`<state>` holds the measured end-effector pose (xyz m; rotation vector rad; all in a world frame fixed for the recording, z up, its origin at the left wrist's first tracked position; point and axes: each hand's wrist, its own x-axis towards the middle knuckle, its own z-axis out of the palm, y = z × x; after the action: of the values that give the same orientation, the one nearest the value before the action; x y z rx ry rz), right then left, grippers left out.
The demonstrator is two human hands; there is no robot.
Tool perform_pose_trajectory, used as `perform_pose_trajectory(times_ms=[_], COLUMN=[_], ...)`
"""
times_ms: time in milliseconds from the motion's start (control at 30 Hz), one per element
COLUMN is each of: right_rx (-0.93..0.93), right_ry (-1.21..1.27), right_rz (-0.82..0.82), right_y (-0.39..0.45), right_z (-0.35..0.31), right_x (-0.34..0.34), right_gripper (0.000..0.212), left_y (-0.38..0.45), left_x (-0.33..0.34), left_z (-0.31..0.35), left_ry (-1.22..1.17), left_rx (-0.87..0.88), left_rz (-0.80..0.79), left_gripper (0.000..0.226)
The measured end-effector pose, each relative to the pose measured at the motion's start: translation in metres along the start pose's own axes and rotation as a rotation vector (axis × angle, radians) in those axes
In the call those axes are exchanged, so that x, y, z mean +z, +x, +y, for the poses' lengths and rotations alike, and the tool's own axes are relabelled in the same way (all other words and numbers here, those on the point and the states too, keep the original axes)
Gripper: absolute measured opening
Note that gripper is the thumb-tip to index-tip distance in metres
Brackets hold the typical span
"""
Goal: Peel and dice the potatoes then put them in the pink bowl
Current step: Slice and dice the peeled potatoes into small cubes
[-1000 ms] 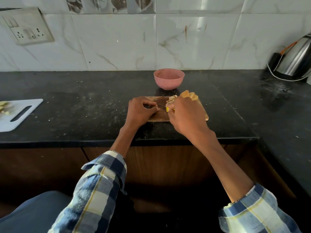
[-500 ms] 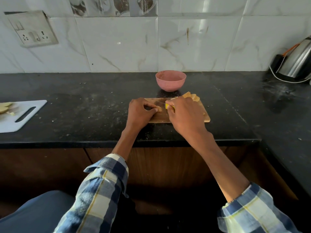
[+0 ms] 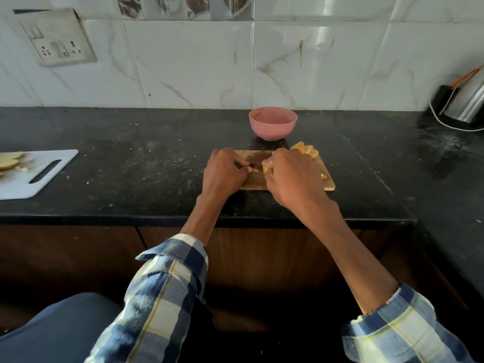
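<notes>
Black countertop, marble-tiled wall, hands curled on wooden board, contents hidden.

Blue, white and yellow checked shirt sleeves rolled up the forearms, dark blue trousers, bare hands

A home kitchen: black stone counter, marbled wall tiles, steel electric kettle, wall socket, wooden cabinets below.

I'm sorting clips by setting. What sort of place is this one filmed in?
Most likely a home kitchen. A black stone counter runs under a tiled wall with a socket plate, a steel kettle stands at the right, and a wooden cutting board lies beside a pink bowl.
</notes>
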<state>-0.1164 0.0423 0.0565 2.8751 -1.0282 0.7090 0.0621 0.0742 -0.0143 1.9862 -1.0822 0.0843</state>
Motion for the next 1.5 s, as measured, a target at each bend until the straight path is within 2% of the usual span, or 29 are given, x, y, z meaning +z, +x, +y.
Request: perform_pose_trajectory(times_ms=[233,400,533,667,733,833,900,1033,1200,1500], right_rx=[-0.006,0.037,0.083,0.136,0.142,0.127,0.118,0.077,0.037,0.067], right_ry=[-0.002,0.098,0.134,0.151,0.159,0.138,0.138,0.088,0.112,0.000], right_rz=[-0.014,0.106,0.158,0.153,0.164,0.181,0.197,0.199,0.183,0.073], right_y=[-0.023,-0.030,-0.026,-0.022,-0.021,-0.020,-0.019,-0.016,-0.012,-0.011], right_z=[0.008,0.013,0.021,0.027,0.027,0.026,0.024,0.019,0.013,0.009], right_x=[-0.023,-0.021,-0.015,-0.008,-0.003,0.004,0.010,0.021,0.024,0.024], right_gripper=[0.025,0.028,0.027,0.030,0.032,0.030,0.029,0.027,0.029,0.028], left_y=[0.002,0.012,0.026,0.022,0.015,0.005,0.002,-0.003,-0.003,-0.006], left_x=[-0.003,-0.008,-0.013,-0.011,-0.003,0.001,-0.004,-0.011,-0.004,0.000], left_z=[0.001,-0.003,-0.001,0.006,0.008,0.011,0.009,0.002,0.006,0.011], left_ry=[0.065,0.098,0.159,0.180,0.173,0.092,0.045,0.040,-0.022,-0.066], left_rx=[0.013,0.208,0.274,0.165,0.065,0.025,0.039,0.065,0.044,-0.004], left_rz=[-0.019,-0.235,-0.352,-0.239,-0.141,-0.050,-0.049,-0.088,-0.053,-0.041], left_gripper=[0.006,0.023,0.021,0.004,0.011,0.007,0.004,0.014,0.010,0.013])
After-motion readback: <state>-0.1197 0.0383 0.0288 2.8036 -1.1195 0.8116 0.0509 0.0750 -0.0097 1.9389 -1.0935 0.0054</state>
